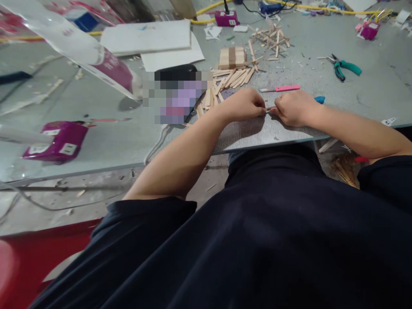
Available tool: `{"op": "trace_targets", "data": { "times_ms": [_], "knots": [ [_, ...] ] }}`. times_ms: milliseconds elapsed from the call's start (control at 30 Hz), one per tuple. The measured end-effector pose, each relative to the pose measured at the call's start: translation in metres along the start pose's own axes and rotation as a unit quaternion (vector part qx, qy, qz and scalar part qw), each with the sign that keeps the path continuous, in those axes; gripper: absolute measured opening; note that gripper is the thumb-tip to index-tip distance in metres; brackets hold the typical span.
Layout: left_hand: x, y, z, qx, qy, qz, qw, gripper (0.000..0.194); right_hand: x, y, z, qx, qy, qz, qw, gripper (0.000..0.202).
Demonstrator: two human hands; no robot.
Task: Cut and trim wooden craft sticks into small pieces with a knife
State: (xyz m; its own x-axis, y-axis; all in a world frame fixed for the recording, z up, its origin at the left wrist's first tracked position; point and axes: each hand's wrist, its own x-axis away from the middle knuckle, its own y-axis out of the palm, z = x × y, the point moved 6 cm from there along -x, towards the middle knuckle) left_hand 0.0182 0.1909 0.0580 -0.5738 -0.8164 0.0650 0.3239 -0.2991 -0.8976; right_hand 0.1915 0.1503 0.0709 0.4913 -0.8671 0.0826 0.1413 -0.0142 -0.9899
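My left hand (247,104) and my right hand (293,107) meet near the table's front edge, fingers pinched. A thin, pale wooden stick (269,110) spans the small gap between their fingertips; most of it is hidden in the fingers. Just beyond my hands lies a craft knife (287,88) with a pink handle, its blade pointing left. A blue object (319,100) shows partly behind my right wrist. Loose wooden craft sticks (238,77) are heaped beyond my left hand, beside a banded bundle of sticks (232,58).
Teal-handled pliers (343,68) lie at the back right. Joined sticks (273,38) are piled farther back. A dark phone-like object (176,72), partly pixelated, rests left of the sticks. Purple power sockets (56,140) and a white board (148,36) occupy the left side.
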Motion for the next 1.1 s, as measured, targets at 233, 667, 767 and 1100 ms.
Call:
{"op": "trace_targets", "data": {
  "times_ms": [233, 667, 767, 1100],
  "knots": [
    [0.002, -0.001, 0.003, 0.016, 0.013, 0.002, 1.0, 0.023, 0.0, 0.0, 0.0, -0.011, -0.001, 0.004, 1.0, 0.06],
    [0.003, -0.001, 0.007, 0.02, 0.018, 0.014, 1.0, 0.012, -0.004, 0.005, 0.003, -0.018, -0.017, 0.02, 1.0, 0.063],
    [0.004, 0.001, 0.009, -0.003, 0.028, 0.019, 0.999, 0.015, -0.004, 0.005, 0.002, -0.009, -0.02, 0.01, 1.0, 0.064],
    [0.004, 0.009, 0.007, -0.07, 0.075, 0.016, 0.995, 0.02, 0.0, 0.0, -0.001, 0.017, -0.032, -0.005, 0.999, 0.062]
  ]
}}
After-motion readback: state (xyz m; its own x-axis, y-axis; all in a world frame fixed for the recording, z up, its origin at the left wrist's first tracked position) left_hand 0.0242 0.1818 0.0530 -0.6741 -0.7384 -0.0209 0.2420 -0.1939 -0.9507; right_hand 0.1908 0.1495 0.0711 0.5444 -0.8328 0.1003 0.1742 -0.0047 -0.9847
